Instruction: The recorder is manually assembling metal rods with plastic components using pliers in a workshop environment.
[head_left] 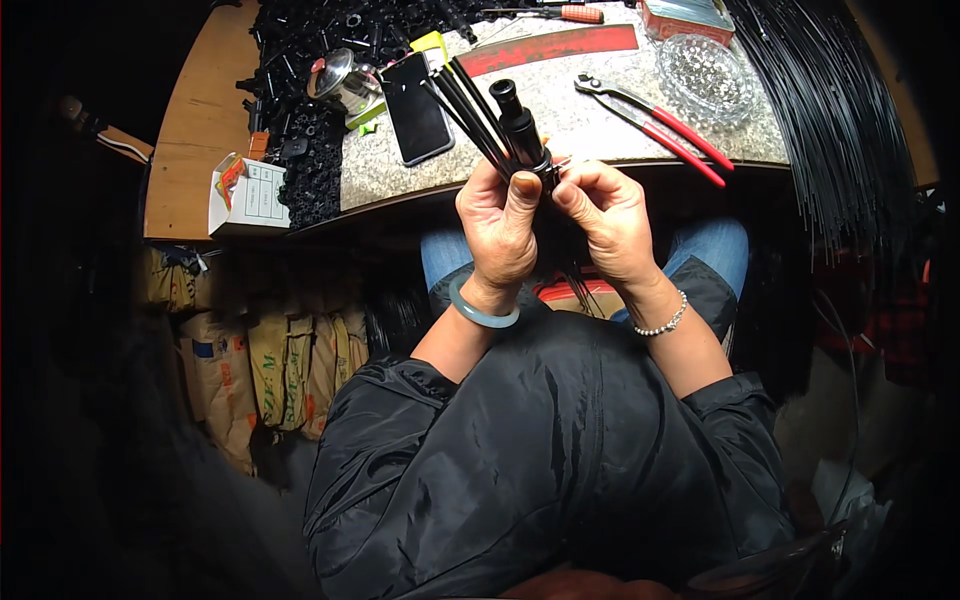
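Observation:
My left hand (500, 232) is closed around a black tubular plastic piece (518, 130) that looks like an umbrella runner. Its narrow, hollow end points up and away from me. A bundle of thin black rods (470, 115) fans out beside it to the left, held in the same grip. Thumb and forefinger of my right hand (615, 225) are pinched at the collar of the piece, on its right side. A thin, bright strand, perhaps wire, shows near those fingertips; what exactly they hold is too small to tell. More dark rod ends hang below my hands.
Red-handled cutting pliers (655, 130) lie right of my hands, near a clear glass dish (707, 80). A phone (417, 110) and a lidded jar (345, 82) are left. Black plastic parts (310, 130) heap beside a white box (250, 195). Long black rods (830, 120) overhang the table's right.

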